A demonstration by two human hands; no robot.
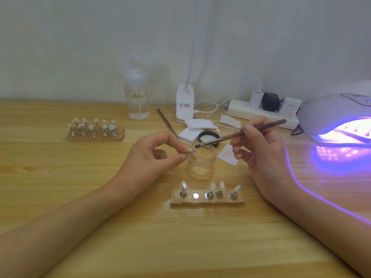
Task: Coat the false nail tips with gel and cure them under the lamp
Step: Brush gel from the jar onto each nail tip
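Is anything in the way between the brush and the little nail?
Nothing visible is. The brush, held by the right hand, points its bristles right beside the nail tip pinched by the left hand. The open glass jar sits below them, not between.

Left hand (pixel 152 155) pinching, right hand (pixel 263 149) gripping

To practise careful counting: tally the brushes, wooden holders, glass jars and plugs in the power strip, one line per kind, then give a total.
Brushes: 2
Wooden holders: 2
Glass jars: 1
Plugs: 3
Total: 8
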